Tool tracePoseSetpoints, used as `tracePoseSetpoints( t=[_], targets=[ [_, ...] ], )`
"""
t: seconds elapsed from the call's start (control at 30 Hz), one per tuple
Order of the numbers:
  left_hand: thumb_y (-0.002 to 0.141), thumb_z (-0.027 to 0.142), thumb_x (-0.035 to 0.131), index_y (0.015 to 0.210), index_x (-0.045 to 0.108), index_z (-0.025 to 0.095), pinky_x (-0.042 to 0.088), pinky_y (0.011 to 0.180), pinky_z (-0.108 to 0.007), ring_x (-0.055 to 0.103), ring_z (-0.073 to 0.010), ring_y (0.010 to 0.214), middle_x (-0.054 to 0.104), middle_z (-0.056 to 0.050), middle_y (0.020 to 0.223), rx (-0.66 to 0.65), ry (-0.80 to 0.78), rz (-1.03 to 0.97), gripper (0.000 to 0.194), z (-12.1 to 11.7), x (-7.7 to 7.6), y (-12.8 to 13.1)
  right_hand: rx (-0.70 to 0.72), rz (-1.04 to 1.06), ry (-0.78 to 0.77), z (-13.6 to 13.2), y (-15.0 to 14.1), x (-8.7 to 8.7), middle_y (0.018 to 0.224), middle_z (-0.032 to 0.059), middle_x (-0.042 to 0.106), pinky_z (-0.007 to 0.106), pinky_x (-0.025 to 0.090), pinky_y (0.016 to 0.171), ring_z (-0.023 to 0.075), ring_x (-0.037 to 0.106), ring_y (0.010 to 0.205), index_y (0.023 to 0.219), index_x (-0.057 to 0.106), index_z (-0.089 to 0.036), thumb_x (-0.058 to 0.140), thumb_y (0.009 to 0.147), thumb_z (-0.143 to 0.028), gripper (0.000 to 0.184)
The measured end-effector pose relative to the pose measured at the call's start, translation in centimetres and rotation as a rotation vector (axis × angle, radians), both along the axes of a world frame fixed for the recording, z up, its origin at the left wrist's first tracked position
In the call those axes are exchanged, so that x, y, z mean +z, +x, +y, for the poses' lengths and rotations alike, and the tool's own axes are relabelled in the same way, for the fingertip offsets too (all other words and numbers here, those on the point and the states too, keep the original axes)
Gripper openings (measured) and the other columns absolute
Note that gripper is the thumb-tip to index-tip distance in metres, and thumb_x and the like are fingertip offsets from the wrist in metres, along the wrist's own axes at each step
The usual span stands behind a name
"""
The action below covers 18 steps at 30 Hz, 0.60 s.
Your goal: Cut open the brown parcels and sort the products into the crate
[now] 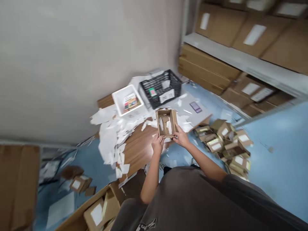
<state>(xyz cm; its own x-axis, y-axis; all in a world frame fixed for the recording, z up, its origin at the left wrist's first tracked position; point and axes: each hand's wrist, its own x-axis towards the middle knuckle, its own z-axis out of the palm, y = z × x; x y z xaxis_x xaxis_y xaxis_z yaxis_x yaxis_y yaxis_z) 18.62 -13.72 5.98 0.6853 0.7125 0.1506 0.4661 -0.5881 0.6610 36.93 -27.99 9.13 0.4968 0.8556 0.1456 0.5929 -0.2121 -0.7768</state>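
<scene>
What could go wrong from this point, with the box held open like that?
Both the left hand and right hand grip the near end of the open box, so its far end could dip and white scraps inside might spill.
The phone lies near the table's right edge and could be knocked off.
Cartons heaped on the floor beside the table might trip someone.

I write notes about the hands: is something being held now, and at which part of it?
Yes. The left hand and right hand hold a small open cardboard box by its near end.
</scene>
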Motion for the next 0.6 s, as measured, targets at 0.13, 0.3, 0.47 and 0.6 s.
tracePoseSetpoints(
  t=[0.13, 0.3, 0.47, 0.6],
  targets=[
    [0.101, 0.025, 0.067, 0.112, 0.081, 0.029, 0.046, 0.124, -0.056, 0.056, -0.0344, 0.147, 0.06, -0.011, 0.16, -0.255, -0.036, 0.01, 0.019, -8.6, -0.7, 13.3, -0.273, 0.018, -0.013, -12.5, 8.9, -0.5, 0.179, -0.0016, 0.031, 0.057, 0.043, 0.128, 0.0362, 0.038, 0.162, 0.085, 0.077, -0.026, 0.078, 0.078, -0.012, 0.015],
    [0.1, 0.026, 0.069, 0.114, 0.081, 0.031, 0.047, 0.124, -0.055, 0.057, -0.0326, 0.146, 0.06, -0.008, 0.16, -0.594, -0.102, 0.028, 0.019, -21.7, -2.1, 26.8, -0.606, 0.031, -0.052, -29.0, 15.6, -2.0, 0.179, -0.0006, 0.032, 0.056, 0.041, 0.129, 0.0367, 0.04, 0.161, 0.087, 0.078, -0.026, 0.078, 0.081, -0.017, 0.01],
    [0.099, 0.029, 0.07, 0.135, 0.076, 0.033, 0.044, 0.127, -0.055, 0.052, -0.0342, 0.152, 0.05, -0.006, 0.169, -0.829, -0.145, 0.039, 0.036, -32.8, -1.8, 35.8, -0.814, 0.098, -0.056, -41.5, 19.4, -4.2, 0.179, 0.0114, 0.031, 0.056, 0.038, 0.13, 0.0381, 0.037, 0.163, 0.112, 0.082, -0.023, 0.08, 0.082, -0.025, 0.03],
    [0.097, 0.028, 0.07, 0.159, 0.058, 0.031, 0.032, 0.134, -0.058, 0.033, -0.037, 0.164, 0.037, -0.007, 0.178, -0.903, -0.134, 0.03, 0.063, -36.3, -0.7, 39.4, -0.902, 0.167, -0.061, -46.8, 21.8, -6.5, 0.172, 0.0182, 0.042, 0.063, 0.033, 0.13, 0.0391, 0.034, 0.164, 0.142, 0.071, -0.022, 0.079, 0.082, -0.034, 0.062]
  ],
)
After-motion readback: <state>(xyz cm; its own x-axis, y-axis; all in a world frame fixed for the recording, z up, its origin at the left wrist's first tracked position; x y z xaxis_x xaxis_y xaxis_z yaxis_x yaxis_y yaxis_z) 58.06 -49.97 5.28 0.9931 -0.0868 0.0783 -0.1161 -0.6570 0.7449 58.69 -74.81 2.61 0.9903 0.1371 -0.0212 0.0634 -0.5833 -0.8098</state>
